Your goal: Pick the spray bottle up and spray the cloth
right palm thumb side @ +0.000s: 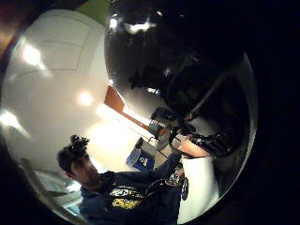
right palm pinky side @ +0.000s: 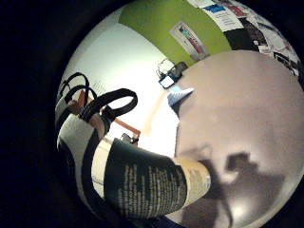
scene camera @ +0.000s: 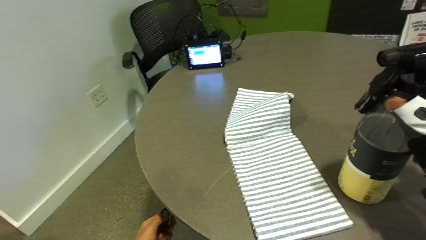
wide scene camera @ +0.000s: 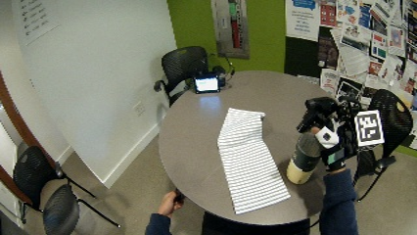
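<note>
A: Location of the spray bottle [scene camera: 376,160]?

B: Lower right of the outside view, upright, just beside the long edge of the striped cloth [scene camera: 276,165], not touching it. Base at the table [scene camera: 180,150] or barely off it; cannot tell which.

A: Grip?

B: Gloved right hand [wide scene camera: 331,147] curled round the bottle's shoulder and neck under the black spray head. One bare fingertip showing near the trigger. Bottle label close against the palm in the little-finger view.

A: Risks from here?

B: Nozzle direction unclear, so could miss the cloth and wet the bare table instead. Held high on the neck with the heavy, liquid-filled end low: could swing or slip during the lift. Could also drag the near cloth edge if carried low across it. Spraying toward the upper centre of the frame would put mist on the small lit screen [scene camera: 204,55] at the table's far edge.

A: Counts?

B: One spray bottle. One cloth, folded over at its far end. One screen. One table. Four black chairs [wide scene camera: 182,63] in the wide view. One bare hand [scene camera: 152,229] at the bottom edge, holding something small and dark.
</note>
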Motion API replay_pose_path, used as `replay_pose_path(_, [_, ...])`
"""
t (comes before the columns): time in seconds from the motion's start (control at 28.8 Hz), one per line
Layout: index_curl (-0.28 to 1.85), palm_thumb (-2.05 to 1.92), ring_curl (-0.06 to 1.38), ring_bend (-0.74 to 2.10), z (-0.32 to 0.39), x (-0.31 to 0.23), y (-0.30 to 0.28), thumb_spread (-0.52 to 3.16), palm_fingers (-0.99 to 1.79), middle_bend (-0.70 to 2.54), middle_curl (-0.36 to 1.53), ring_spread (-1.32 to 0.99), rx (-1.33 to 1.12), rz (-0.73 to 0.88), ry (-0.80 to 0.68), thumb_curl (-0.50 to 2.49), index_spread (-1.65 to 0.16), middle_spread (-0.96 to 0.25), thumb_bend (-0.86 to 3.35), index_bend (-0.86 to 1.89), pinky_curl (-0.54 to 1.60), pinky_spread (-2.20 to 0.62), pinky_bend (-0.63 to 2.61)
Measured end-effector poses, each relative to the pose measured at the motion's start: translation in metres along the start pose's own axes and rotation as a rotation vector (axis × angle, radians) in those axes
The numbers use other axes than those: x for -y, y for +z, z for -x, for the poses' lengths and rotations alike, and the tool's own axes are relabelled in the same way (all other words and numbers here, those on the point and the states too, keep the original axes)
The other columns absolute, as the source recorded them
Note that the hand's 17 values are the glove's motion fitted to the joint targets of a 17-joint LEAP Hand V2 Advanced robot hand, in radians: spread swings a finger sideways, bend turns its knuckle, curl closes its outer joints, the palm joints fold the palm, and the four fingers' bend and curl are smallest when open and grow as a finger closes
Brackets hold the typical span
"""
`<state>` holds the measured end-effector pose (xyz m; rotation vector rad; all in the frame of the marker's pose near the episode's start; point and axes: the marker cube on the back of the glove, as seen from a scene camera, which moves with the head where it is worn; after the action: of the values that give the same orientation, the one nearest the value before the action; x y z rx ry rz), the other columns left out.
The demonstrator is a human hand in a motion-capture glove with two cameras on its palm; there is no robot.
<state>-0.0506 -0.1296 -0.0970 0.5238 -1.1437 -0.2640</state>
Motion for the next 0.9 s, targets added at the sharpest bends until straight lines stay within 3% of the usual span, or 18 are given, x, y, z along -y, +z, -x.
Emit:
replay_pose_path(0.35, [0.48,0.94,0.43,0.55,0.031,0.010,0.004,0.65,1.39,0.49,0.49,-0.21,-0.039,-0.102,-0.042,0.63,-0.28,-0.15,-0.03,0.22,0.39,-0.24,0.37])
replay_pose_path(0.9, [0.52,0.93,0.43,0.58,0.026,0.004,-0.008,0.61,1.38,0.52,0.49,-0.21,-0.046,-0.137,-0.026,0.67,-0.28,-0.15,-0.03,0.23,0.39,-0.26,0.40])
